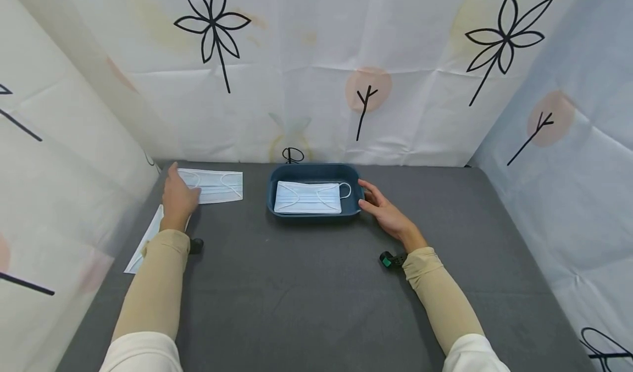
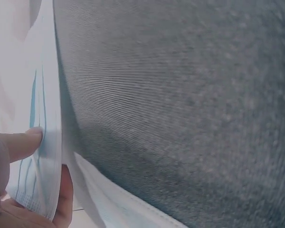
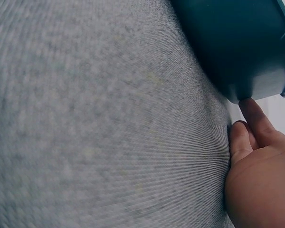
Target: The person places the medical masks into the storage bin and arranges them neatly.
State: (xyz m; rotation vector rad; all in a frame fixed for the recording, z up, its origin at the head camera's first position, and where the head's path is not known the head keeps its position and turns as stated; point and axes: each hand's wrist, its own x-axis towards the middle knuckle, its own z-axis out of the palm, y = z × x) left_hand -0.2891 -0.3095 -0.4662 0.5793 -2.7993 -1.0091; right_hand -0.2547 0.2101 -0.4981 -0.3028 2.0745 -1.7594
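Note:
At the back left of the table, my left hand [image 1: 179, 200] pinches a light blue face mask [image 1: 215, 186] by its left end. The left wrist view shows the thumb on top of this mask [image 2: 48, 161] and fingers beneath it. Another mask [image 1: 147, 243] lies partly under the left forearm. A dark teal tray [image 1: 316, 172] stands at the back middle, holding a mask [image 1: 307, 200] laid flat with an ear loop sticking out at its right. My right hand [image 1: 390, 218] touches the tray's right end with extended fingers; the right wrist view shows a fingertip against the tray wall [image 3: 242, 47].
A dark grey cloth covers the table [image 1: 306, 300]. White printed curtains [image 1: 316, 114] stand behind it and along both sides. A small black device [image 1: 392, 259] is worn on the right wrist, another on the left.

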